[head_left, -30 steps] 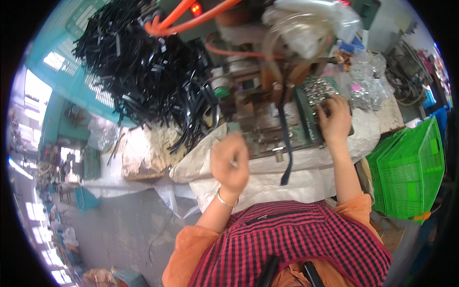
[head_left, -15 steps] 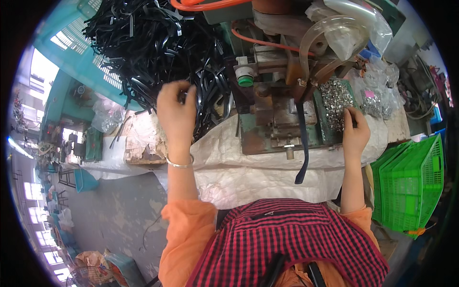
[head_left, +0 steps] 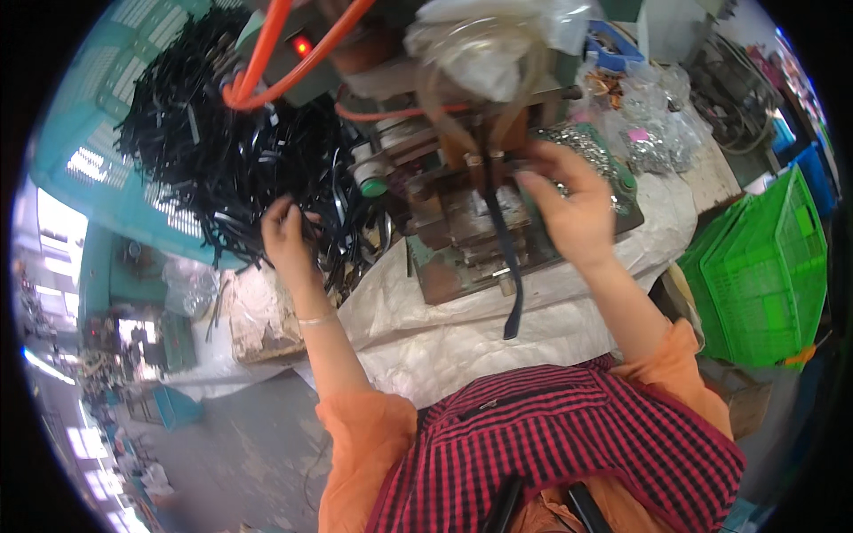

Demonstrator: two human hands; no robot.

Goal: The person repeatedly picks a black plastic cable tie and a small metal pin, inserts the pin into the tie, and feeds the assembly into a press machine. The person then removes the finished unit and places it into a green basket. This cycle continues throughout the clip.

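A dark spectacle temple [head_left: 506, 262] stands clamped in a small bench press [head_left: 462, 218], its curved tip hanging toward me. My right hand [head_left: 576, 209] is at the press, thumb and fingers pinched close beside the clamped temple. Whatever small piece they hold is too blurred to name. My left hand [head_left: 286, 240] is at the near edge of a big heap of black spectacle temples [head_left: 240, 160], fingers curled in. I cannot make out what is between them. Behind my right hand, small shiny metal parts [head_left: 591, 151] lie on a green tray [head_left: 627, 206].
Orange air hoses [head_left: 258, 67] loop over the press, beside a glowing red light [head_left: 302, 44]. A turquoise basket [head_left: 75, 191] backs the heap. Green crates [head_left: 755, 275] stand at right. Plastic bags of parts [head_left: 653, 147] lie behind the tray. White sheeting [head_left: 400, 333] drapes the bench front.
My right hand has moved left from the metal parts to the press beside the clamped temple. My left hand stays at the heap, its fingers now lower. The whole view has shifted and tilted.
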